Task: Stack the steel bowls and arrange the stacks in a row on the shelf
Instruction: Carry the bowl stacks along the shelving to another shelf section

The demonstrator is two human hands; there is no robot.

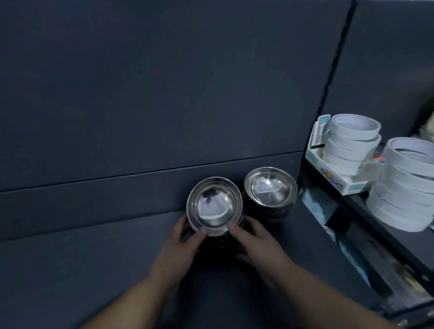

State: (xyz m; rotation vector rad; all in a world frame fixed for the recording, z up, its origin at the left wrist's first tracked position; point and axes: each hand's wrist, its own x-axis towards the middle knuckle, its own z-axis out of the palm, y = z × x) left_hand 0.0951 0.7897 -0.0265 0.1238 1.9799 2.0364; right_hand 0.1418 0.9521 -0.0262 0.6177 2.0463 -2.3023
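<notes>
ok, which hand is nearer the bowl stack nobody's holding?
Right. The right hand grips the near-right side of the held stack, close beside the free stack; the left hand grips the held stack's left side, farther away.

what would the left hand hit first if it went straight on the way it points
The left hand grips the near bowl stack, so that comes first; beyond it possibly the second stack or the back panel, though depth is unclear.
</notes>
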